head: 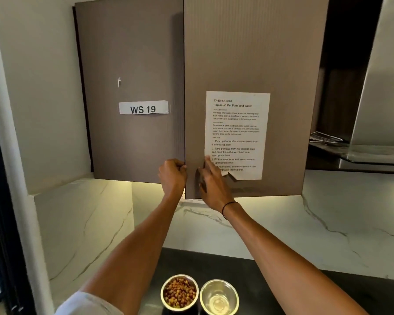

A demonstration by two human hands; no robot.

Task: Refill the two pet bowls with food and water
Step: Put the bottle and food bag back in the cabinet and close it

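Observation:
Two steel pet bowls stand side by side on the dark counter at the bottom of the view. The left bowl [180, 291] is full of brown and yellow kibble. The right bowl [219, 297] holds no food; whether there is water in it I cannot tell. Both my arms reach up to the wall cabinet. My left hand [173, 176] is curled into a fist at the inner edge of the right cabinet door [248, 53], gripping that edge. My right hand [210, 185] lies with straight fingers flat against the same door's face, near its lower left corner.
The left cabinet door [132, 64] carries a "WS 19" label [143, 108]. A printed task sheet [236, 135] is taped to the right door. White marble backsplash [282, 228] runs behind the dark counter [373, 296]. A steel hood [382, 87] and a shelf with papers are at the right.

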